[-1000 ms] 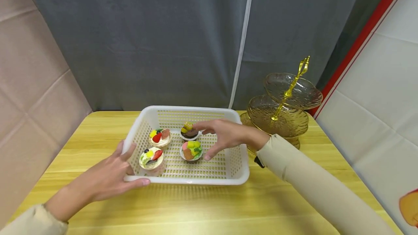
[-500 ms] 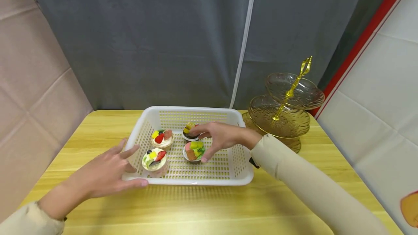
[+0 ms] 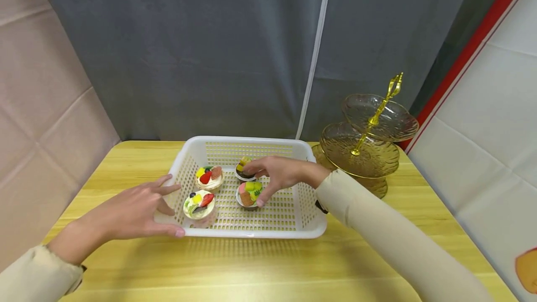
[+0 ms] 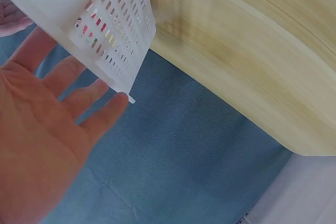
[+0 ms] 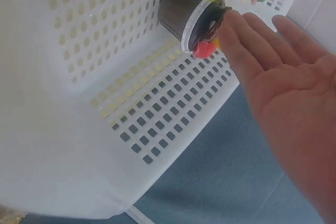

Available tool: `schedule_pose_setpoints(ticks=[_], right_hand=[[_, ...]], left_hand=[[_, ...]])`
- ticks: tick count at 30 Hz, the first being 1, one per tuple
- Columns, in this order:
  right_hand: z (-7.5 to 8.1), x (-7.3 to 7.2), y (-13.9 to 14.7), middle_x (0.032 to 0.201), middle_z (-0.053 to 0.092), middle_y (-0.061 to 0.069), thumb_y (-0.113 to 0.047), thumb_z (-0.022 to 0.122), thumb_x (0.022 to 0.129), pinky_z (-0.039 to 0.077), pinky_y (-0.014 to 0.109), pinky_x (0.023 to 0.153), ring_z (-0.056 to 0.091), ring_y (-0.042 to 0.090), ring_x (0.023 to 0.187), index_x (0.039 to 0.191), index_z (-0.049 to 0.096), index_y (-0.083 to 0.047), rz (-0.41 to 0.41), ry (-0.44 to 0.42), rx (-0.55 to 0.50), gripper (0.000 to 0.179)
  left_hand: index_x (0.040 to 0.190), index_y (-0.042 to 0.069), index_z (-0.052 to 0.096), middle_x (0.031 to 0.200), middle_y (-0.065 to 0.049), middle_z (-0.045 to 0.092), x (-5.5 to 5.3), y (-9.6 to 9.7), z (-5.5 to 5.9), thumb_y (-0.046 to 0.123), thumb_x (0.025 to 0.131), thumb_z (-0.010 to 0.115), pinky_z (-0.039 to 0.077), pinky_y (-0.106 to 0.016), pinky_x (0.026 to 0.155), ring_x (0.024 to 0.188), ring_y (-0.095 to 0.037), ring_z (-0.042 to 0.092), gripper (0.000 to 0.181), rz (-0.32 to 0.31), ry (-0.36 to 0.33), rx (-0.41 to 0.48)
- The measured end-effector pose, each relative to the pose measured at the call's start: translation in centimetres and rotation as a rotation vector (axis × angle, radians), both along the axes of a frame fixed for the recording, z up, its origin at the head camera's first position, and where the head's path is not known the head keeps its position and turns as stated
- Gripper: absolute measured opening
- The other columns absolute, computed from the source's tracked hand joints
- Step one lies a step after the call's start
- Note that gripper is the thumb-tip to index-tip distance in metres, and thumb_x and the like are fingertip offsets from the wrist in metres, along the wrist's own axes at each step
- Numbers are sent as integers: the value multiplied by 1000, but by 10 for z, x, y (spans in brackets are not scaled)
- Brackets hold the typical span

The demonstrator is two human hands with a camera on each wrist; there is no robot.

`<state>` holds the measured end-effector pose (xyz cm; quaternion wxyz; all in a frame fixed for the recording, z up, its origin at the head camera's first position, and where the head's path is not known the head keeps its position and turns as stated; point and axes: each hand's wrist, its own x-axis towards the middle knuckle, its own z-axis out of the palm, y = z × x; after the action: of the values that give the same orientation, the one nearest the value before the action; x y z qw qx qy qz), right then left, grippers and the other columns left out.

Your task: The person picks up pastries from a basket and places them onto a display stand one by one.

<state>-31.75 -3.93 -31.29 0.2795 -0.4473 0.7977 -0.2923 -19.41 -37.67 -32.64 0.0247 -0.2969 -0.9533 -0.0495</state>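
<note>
A white plastic basket (image 3: 251, 234) holds several fruit-topped cupcakes. My left hand (image 3: 126, 209) is spread at its left end, thumb by the front corner; in the left wrist view the straight fingers (image 4: 107, 116) lie along the rim. My right hand (image 3: 278, 176) reaches over the right-hand pair. Its fingertips are at the back chocolate cupcake (image 3: 242, 171), partly covered by them, and its thumb is beside the front cupcake (image 3: 247, 195) with green and pink topping. In the right wrist view, straight fingers touch or nearly touch the chocolate cupcake's top (image 5: 207, 27).
Two cream cupcakes, a rear one (image 3: 209, 178) and a front one (image 3: 199, 205), stand at the basket's left. A tiered amber glass stand (image 3: 361, 153) with a gold handle is on the wooden table (image 3: 260, 269) at right. A grey curtain (image 3: 201, 59) hangs behind.
My right hand has lowered slightly leftward onto the right-hand cupcakes. My left hand has drawn back a little from the basket's left rim. The cupcakes keep their places in the basket.
</note>
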Motion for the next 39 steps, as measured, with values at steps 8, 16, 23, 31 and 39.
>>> schedule_pose_setpoints(ticks=[8, 16, 23, 31, 39], right_hand=[[-5, -3, -8, 149, 46, 16, -26, 88, 76, 36, 44, 111, 47, 31, 136, 150, 39, -2, -19, 20, 126, 92], [-13, -5, -13, 151, 45, 13, -25, 88, 76, 33, 42, 113, 43, 27, 139, 151, 38, -4, -32, -8, 143, 93], [-18, -6, -19, 151, 46, 11, -22, 89, 75, 33, 40, 113, 44, 25, 139, 150, 40, -5, -40, -17, 137, 92], [-28, -5, -27, 153, 45, 4, -23, 91, 72, 32, 34, 113, 41, 18, 140, 151, 42, -11, -38, 49, 199, 93], [-35, -5, -31, 156, 39, 5, -9, 89, 73, 30, 37, 114, 35, 20, 143, 152, 40, -10, -21, 42, 219, 93]], left_hand=[[87, 16, 83, 131, -18, 63, 0, 1, 0, 77, 76, 63, 49, -57, 90, 131, -51, 45, 65, 0, -18, 10], [88, 15, 83, 133, -14, 62, 0, 3, -1, 79, 76, 61, 50, -55, 89, 135, -47, 42, 69, 32, -41, 4], [88, 15, 82, 135, -15, 61, 0, 2, 1, 79, 76, 61, 49, -57, 90, 137, -49, 39, 69, 33, -60, 11], [89, 15, 82, 137, -16, 60, 1, 0, 1, 78, 76, 62, 48, -59, 92, 138, -49, 38, 67, 36, -73, 21], [89, 16, 82, 135, -15, 61, 2, -2, 1, 79, 75, 62, 49, -57, 91, 137, -48, 39, 68, 40, -69, 29]])
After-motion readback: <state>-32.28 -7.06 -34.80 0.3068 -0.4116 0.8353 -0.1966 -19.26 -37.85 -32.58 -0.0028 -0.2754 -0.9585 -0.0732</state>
